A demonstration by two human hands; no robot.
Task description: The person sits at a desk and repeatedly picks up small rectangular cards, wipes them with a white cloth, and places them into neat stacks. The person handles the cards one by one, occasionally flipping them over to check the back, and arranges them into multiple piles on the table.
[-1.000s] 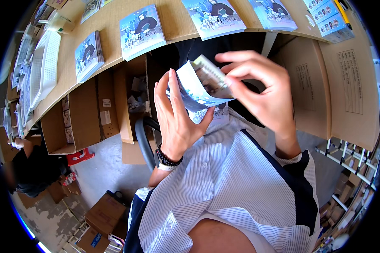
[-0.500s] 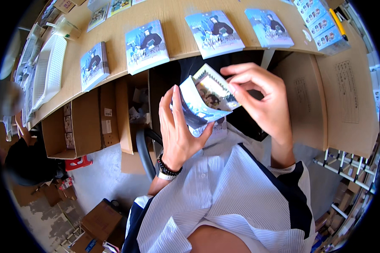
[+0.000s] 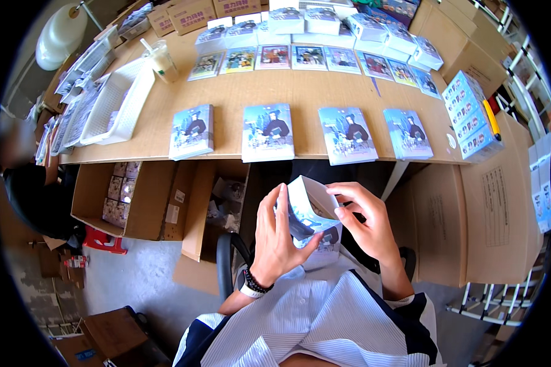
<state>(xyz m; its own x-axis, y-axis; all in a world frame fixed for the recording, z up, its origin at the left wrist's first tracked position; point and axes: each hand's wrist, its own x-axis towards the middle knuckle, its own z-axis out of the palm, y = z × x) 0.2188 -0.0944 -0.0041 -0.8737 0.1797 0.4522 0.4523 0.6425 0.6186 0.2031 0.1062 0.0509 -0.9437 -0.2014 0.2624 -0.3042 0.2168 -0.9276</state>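
My left hand (image 3: 275, 241) grips a small blue-and-white printed cardboard box (image 3: 304, 221), thumb on the near side and fingers along its left side. The box is tilted with its top open toward me, showing pale inner walls and something brownish inside that I cannot make out. My right hand (image 3: 374, 229) pinches the box's right rim between thumb and fingers. Below the box, by my lap, another item with similar print (image 3: 330, 237) shows partly. Beyond my hands, several stacks of blue printed cards or booklets (image 3: 268, 132) stand in a row along the table's near edge.
On the wooden table (image 3: 226, 92), white baskets (image 3: 139, 101) and a drink cup (image 3: 163, 68) stand left. Picture cards (image 3: 309, 57) and small boxes line the back. A yellow-handled tool (image 3: 491, 119) rests by blue boxes (image 3: 468, 116). Cartons (image 3: 144, 202) sit underneath; a person (image 3: 33, 196) is left.
My view has lifted, showing more tabletop. The box has turned more upright, and the card with a dark patterned border seen in its mouth no longer shows. My right fingers have closed onto its rim.
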